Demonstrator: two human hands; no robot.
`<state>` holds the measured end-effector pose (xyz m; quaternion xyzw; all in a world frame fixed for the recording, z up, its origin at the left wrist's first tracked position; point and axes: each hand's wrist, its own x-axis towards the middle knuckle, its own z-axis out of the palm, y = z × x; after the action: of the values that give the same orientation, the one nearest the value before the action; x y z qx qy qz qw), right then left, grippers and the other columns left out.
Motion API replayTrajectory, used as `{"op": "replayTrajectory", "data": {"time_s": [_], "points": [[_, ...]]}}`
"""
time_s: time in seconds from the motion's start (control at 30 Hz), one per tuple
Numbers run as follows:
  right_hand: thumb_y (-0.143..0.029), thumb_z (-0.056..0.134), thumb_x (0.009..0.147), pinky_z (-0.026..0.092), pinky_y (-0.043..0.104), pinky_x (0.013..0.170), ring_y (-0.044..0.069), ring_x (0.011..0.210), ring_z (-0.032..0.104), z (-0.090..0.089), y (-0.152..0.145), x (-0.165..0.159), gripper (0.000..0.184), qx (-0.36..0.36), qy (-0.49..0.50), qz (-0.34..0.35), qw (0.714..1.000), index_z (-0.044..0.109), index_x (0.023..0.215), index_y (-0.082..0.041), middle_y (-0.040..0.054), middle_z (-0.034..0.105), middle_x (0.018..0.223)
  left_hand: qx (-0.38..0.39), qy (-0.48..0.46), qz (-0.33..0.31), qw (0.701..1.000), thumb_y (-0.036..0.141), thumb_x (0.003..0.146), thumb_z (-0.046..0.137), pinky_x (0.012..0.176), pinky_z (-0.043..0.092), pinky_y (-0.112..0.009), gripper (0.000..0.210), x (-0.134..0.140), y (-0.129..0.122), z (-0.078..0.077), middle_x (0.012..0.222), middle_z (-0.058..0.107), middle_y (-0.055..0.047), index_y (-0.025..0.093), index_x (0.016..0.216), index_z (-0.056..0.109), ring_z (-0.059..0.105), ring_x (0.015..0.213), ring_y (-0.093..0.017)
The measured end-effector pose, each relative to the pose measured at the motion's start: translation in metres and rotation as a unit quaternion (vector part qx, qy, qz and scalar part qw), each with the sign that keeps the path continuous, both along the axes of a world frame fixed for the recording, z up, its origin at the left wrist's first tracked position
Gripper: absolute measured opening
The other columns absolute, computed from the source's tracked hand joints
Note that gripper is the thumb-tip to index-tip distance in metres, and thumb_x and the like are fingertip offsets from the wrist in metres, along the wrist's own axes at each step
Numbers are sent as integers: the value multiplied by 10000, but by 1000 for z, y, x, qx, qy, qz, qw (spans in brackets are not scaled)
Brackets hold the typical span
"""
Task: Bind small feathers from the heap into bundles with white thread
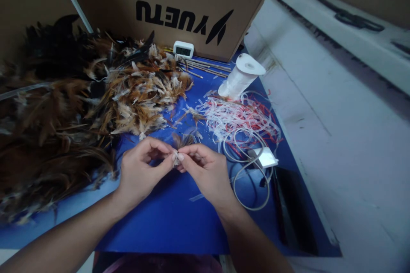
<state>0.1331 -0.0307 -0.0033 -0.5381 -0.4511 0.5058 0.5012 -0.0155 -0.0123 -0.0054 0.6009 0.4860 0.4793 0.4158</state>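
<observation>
Over the blue table [166, 217], my left hand [142, 164] and my right hand [205, 166] meet fingertip to fingertip. Both are closed in a pinch on a small bunch of feathers [182, 140], whose dark, fluffy ends stick up beyond my fingers. The pale base of the bunch shows between my thumbs. Just left of my left hand lies a large heap of brown, tan and black feathers [137, 94]. To the right of my right hand is a tangle of clear and red strips [237, 119].
Behind stands a large cardboard box [121, 13], with a small white digital clock [183, 50] and thin sticks [208, 67] before it. A white spool [240, 76], a coiled cable [235, 183], a white charger [265, 158] and a dark flat object [296, 209] lie on the right, beside the wall.
</observation>
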Motion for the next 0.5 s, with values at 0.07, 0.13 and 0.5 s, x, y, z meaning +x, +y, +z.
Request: {"op": "replayTrajectory", "data": {"time_s": [0.07,0.13,0.5], "points": [[-233,672,798,556,221,584,115,598,670,-1,-1,0,44,17,-23,-2,1000,683,792,-190,-11,698,663,-1,8,11,1000,199,722,752,640,566,-229,161,0,0,0,775,726,-12,183,766,598,697,697,-141],[-233,661,811,546,221,584,118,607,671,-2,-2,0,48,33,-49,1,998,674,789,-192,-9,700,675,-4,16,18,1000,203,718,758,638,565,-224,161,1,0,0,770,731,-9,183,763,605,701,694,-141],[-169,594,838,543,251,655,129,659,656,1,-2,3,109,147,-196,8,970,689,843,-221,0,720,774,3,63,35,997,255,727,751,631,577,-239,146,1,1,1,760,747,-4,192,753,622,711,682,-153]]}}
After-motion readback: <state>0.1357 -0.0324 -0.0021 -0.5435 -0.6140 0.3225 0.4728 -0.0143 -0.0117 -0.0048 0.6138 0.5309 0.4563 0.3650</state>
